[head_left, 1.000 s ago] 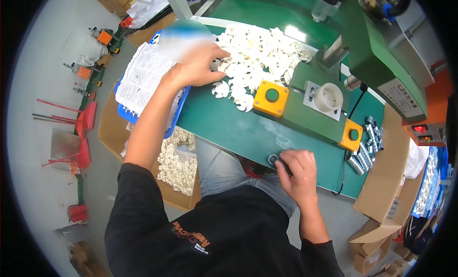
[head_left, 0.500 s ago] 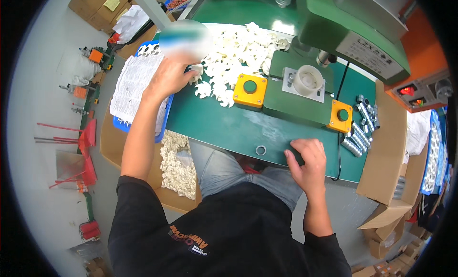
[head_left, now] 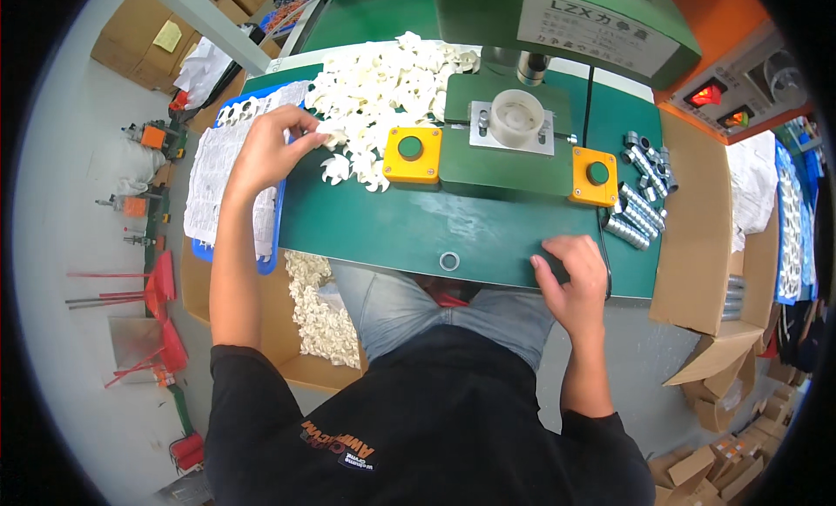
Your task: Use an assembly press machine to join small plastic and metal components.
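Note:
My left hand (head_left: 277, 147) is at the left edge of a loose pile of white, petal-shaped plastic pieces (head_left: 383, 84) on the green table. Its thumb and forefinger pinch together on one white plastic piece (head_left: 330, 133), partly covered by the fingertips. My right hand (head_left: 576, 275) rests at the table's front edge, thumb apart from loosely bent fingers, holding nothing. Left of it, a small grey ring (head_left: 448, 261) lies near that edge. Beyond stands a green press (head_left: 509, 179) with a round white fixture (head_left: 517, 118) on a metal plate.
Yellow button boxes (head_left: 412, 155) flank the press base. Metal sleeves (head_left: 631, 223) lie in rows at the right, beside a cardboard box (head_left: 692, 236). A blue tray (head_left: 268, 260) with a white woven sack is left. Below it, a carton holds many white pieces (head_left: 320, 310).
The view has shifted, so the table appears further left and higher. My right hand has slid rightward along the table edge. The left hand stays by the pile, its fingertips now visible.

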The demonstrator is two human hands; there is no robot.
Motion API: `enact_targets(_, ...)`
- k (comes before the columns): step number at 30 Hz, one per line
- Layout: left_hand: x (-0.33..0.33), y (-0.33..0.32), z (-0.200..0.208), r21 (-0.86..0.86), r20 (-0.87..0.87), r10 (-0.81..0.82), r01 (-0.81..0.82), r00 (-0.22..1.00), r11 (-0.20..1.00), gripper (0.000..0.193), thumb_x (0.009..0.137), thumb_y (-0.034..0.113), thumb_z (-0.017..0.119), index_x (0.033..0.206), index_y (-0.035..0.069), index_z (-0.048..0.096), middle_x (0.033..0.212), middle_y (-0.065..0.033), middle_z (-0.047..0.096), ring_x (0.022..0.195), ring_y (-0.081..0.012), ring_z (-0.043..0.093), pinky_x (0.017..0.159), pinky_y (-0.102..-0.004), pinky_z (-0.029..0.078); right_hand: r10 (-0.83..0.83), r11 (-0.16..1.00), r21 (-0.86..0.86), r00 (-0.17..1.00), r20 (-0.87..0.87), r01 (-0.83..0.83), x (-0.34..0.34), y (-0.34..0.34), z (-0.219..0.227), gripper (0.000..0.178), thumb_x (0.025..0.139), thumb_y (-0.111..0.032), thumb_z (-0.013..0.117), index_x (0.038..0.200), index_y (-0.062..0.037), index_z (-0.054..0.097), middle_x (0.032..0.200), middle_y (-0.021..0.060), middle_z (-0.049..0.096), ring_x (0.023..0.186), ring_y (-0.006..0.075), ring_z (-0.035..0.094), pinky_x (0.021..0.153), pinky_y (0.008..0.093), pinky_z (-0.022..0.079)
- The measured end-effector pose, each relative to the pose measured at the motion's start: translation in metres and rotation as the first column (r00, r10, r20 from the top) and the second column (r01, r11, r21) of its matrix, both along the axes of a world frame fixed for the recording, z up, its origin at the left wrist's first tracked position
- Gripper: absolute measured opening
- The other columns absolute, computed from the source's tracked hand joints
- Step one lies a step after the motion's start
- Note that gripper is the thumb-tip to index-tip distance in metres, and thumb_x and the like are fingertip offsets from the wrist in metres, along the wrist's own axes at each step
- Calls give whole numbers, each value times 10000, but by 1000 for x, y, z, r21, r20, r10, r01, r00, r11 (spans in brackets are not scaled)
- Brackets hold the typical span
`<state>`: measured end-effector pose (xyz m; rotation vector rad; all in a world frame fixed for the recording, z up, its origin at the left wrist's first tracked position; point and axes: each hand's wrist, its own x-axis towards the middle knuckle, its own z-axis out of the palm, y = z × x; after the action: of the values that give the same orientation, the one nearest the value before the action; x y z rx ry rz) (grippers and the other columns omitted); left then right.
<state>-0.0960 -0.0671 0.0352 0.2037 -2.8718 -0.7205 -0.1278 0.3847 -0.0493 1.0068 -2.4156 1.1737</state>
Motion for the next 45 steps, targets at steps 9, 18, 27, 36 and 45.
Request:
enact_targets(9, -91, 168, 37, 412, 142, -205, 131, 968, 902, 349, 890, 335, 732, 952, -7, 769, 751, -88, 698, 672, -152, 626, 660, -327, 522, 29, 999, -13, 999, -46, -29, 3, -6, 10, 274, 743, -43, 858, 967, -31, 701, 977, 110, 711, 864, 307, 656, 739, 399, 499)
enact_targets(18, -137, 180, 45, 30, 276, -276, 278, 921, 960, 498, 786, 481, 681, 795, -7, 777, 718, -161, 715, 707, -283, 713, 696, -382, 575, -71, 996, -59, 997, 3, 71, 7, 12, 2, 270, 741, -8, 855, 965, -6, 703, 949, 142, 724, 859, 325, 672, 766, 394, 530)
enact_targets(27, -145, 180, 45, -85, 283, -278, 313, 918, 946, 485, 773, 445, 701, 579, 11, 605, 568, -116, 582, 555, -224, 571, 554, -370, 470, -3, 995, -104, 999, -45, -2, -14, -2, 20, 276, 746, -3, 848, 975, 4, 695, 959, 150, 723, 869, 327, 677, 771, 397, 535)
enact_targets(36, -73, 150, 23, -302, -294, -261, 170, 920, 938, 382, 926, 385, 690, 803, 24, 710, 749, -187, 691, 763, -394, 688, 708, -487, 539, -132, 991, -42, 974, -183, 126, -24, 13, 25, 328, 787, -42, 816, 1085, 13, 692, 1116, 165, 696, 1011, 352, 646, 890, 436, 514)
enact_targets(45, 0, 173, -8, -453, -272, -235, 92, 933, 887, 274, 779, 78, 724, 1031, -22, 685, 822, -146, 693, 771, -306, 648, 672, -447, 513, -245, 946, 139, 927, -283, 293, -64, 11, 7, 425, 851, -141, 799, 1221, 21, 667, 1295, 189, 628, 1193, 395, 558, 1022, 487, 464)
